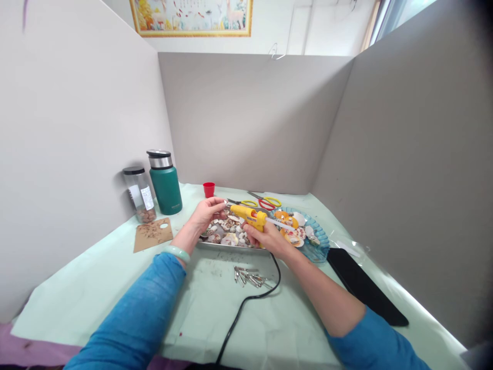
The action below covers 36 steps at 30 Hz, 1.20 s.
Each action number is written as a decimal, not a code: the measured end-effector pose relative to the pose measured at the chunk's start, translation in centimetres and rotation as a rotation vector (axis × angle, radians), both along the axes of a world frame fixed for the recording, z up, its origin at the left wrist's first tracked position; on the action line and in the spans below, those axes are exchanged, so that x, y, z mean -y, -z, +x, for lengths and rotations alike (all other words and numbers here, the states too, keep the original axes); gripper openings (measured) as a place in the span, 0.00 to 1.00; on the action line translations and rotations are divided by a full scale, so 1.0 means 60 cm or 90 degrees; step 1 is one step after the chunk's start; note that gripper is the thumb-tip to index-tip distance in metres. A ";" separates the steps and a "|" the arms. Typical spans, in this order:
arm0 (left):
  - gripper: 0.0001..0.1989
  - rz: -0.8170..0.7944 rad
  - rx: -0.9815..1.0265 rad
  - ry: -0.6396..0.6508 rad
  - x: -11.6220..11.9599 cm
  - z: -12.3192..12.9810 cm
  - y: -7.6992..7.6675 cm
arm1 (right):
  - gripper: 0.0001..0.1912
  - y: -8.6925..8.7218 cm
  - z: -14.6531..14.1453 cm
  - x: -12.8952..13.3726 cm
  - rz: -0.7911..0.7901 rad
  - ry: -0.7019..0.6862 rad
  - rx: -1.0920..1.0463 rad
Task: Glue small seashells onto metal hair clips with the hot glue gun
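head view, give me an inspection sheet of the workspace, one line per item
Surface: pale green cover, dark specks near the middle
Things in use: yellow glue gun; shells in a metal tray and on a blue plate
Clutter: loose metal pieces, scissors, red cup, green flask, jar, brown card, black item
Hands: left hand pinches a small piece, unidentifiable; right hand grips the glue gun
Cables: black cord curves toward the near edge
Surroundings: grey partitions on three sides, framed picture beyond
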<state>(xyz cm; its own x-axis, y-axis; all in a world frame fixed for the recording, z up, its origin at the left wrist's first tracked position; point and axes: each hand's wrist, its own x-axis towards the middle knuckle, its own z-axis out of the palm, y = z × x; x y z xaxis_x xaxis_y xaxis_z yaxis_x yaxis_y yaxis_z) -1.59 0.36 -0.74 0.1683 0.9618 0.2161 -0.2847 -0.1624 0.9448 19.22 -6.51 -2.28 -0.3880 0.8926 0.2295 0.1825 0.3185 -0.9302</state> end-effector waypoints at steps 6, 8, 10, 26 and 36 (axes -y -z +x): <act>0.17 -0.021 -0.013 -0.039 -0.006 -0.001 0.004 | 0.22 -0.001 0.001 -0.003 0.007 0.011 0.041; 0.16 -0.052 -0.020 -0.073 -0.010 -0.002 0.006 | 0.22 -0.003 0.007 -0.008 0.041 0.039 0.098; 0.15 -0.075 -0.016 -0.105 -0.014 -0.003 0.008 | 0.20 -0.007 0.015 -0.013 0.136 0.101 0.208; 0.14 -0.086 -0.002 -0.145 -0.018 -0.005 0.013 | 0.19 -0.074 -0.001 -0.039 0.318 0.062 0.670; 0.13 -0.077 0.097 -0.151 -0.011 -0.010 0.005 | 0.06 -0.042 -0.170 -0.117 0.321 -0.025 0.850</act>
<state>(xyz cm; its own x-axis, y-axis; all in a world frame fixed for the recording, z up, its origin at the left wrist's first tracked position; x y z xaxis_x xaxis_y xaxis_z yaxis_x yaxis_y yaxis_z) -2.21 1.04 -1.03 -0.0889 0.9906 0.1038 -0.3923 -0.1306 0.9105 9.01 0.51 0.26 -0.5840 0.8109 -0.0370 0.8003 0.5828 0.1411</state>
